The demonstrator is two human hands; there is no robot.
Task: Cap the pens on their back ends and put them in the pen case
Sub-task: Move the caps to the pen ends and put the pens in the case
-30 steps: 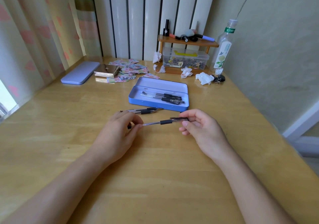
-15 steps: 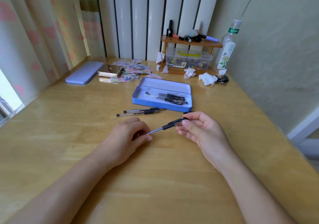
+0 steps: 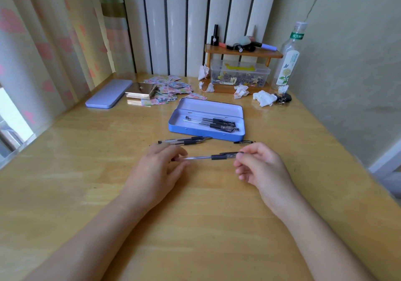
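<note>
Head view: both hands hold one pen level above the table, at centre frame.

The left hand (image 3: 158, 170) pinches the clear end of the pen (image 3: 213, 156); the right hand (image 3: 259, 165) grasps its black capped end between thumb and fingertips. Just above, two pens (image 3: 184, 141) lie on the table (image 3: 86, 172), and a cap (image 3: 244, 142) lies right of them. Behind these sits the open case (image 3: 206, 133), with several pens inside.
</note>
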